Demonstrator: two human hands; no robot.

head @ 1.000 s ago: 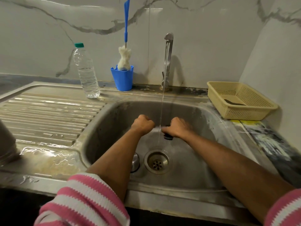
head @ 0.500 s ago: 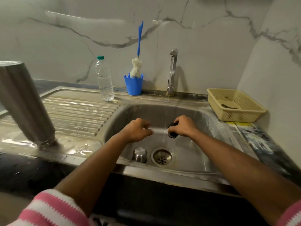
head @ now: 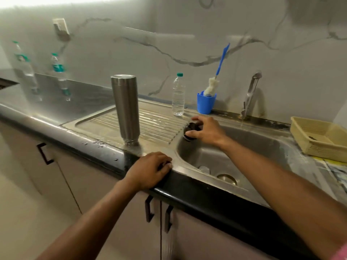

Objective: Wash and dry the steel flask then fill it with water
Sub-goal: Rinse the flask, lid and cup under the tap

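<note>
The steel flask (head: 126, 109) stands upside down, mouth down, on the ribbed drainboard (head: 157, 124) left of the sink basin (head: 262, 147). My right hand (head: 204, 130) grips the flask's black lid (head: 191, 130) over the basin's left rim. My left hand (head: 150, 170) rests on the counter's front edge with its fingers curled over the sink rim, holding nothing. A small steel cup (head: 204, 169) sits on the basin floor near the drain (head: 226, 178). A thin stream of water falls from the tap (head: 250, 92).
A clear plastic water bottle (head: 178, 94) and a blue cup (head: 206, 103) holding a bottle brush (head: 213, 85) stand behind the drainboard. Two more bottles (head: 60, 76) stand far left. A yellow basket (head: 321, 137) sits right of the sink. Cabinet doors lie below.
My right hand carried the black lid left from under the tap to the basin's left rim. My left hand left the basin and settled on the counter edge. The view swung left.
</note>
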